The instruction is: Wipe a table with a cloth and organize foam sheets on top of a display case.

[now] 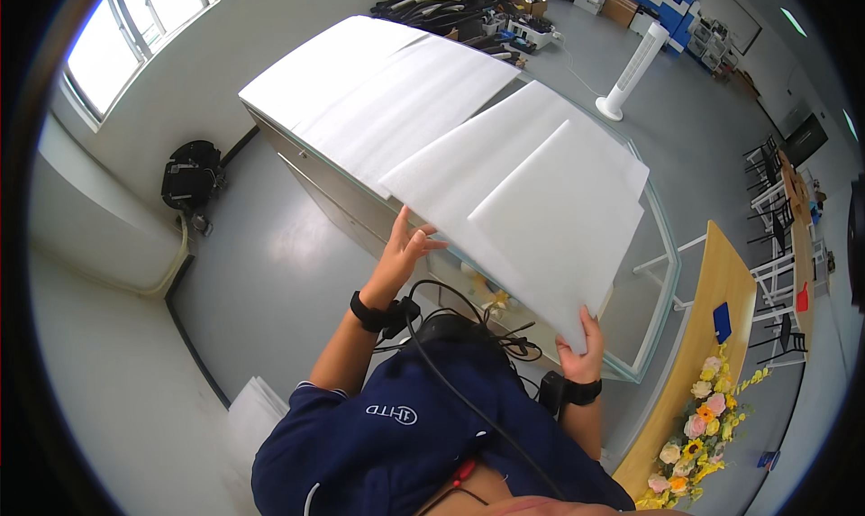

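White foam sheets (532,187) are being held up in front of the person, above a long glass-walled case (662,273) whose top is being covered by more white sheets (378,83). The near edge of the held sheets is being gripped at both ends. The left hand (404,246) is being raised with the forearm angled up and to the right, its fingers (423,238) being pressed against the lower left edge of the stack, thumb side toward the sheet; a black band (368,314) is being worn at that wrist. The right hand (581,354) is being held lower, closed on the bottom right corner of the stack, with the thumb lying on the upper face and the remaining fingers hidden beneath; a black band (584,392) is being worn there too. The sheets are being tilted, the far edge higher than the near one. A wooden table (712,309) with artificial flowers (703,426) is standing to the right, and a white tower fan (635,70) is standing beyond the case.
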A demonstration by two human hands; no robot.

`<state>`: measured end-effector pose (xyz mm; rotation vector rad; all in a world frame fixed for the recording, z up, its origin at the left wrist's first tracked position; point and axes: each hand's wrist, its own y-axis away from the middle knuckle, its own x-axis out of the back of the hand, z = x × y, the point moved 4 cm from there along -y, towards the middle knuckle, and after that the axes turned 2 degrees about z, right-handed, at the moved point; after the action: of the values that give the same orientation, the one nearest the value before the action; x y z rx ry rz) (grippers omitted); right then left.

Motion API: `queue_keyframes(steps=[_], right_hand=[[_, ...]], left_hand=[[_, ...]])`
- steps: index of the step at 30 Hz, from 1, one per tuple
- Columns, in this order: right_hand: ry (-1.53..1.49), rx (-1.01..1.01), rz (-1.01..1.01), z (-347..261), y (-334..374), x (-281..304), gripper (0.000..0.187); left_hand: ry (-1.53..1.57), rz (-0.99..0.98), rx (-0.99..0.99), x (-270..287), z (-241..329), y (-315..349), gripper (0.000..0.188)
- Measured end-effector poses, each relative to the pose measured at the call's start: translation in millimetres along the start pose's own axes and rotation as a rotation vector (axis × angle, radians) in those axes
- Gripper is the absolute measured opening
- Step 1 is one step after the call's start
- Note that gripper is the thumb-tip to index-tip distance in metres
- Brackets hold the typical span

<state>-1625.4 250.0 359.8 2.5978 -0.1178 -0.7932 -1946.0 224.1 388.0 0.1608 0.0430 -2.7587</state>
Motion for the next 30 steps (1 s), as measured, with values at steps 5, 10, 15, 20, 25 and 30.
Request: queue_keyframes(steps=[5,10,15,20,25,30], right_hand=[[0.8,0.651,-0.332,-17,35,-38,0.033],[0.354,0.163,-0.202,-2,14,-13,0.037],[0.257,0.11,-0.096,14,11,-14,0.045],[0.262,0.237,-0.035,23,14,-41,0.047],[0.27,0.32,-0.094,48,7,-78,0.046],[0.283,0.343,-0.117,90,11,-143,0.044]], left_hand=[[0.017,0.011,-0.032,-3,3,-11,0.064],[0.083,0.143,0.062,-17,20,-4,0.051],[-0.179,0.068,-0.151,-17,36,1,0.045],[-0.26,0.085,-0.328,13,32,-6,0.022],[-0.062,0.092,-0.271,60,28,-23,0.022],[0.121,-0.047,-0.159,134,45,-32,0.052]])
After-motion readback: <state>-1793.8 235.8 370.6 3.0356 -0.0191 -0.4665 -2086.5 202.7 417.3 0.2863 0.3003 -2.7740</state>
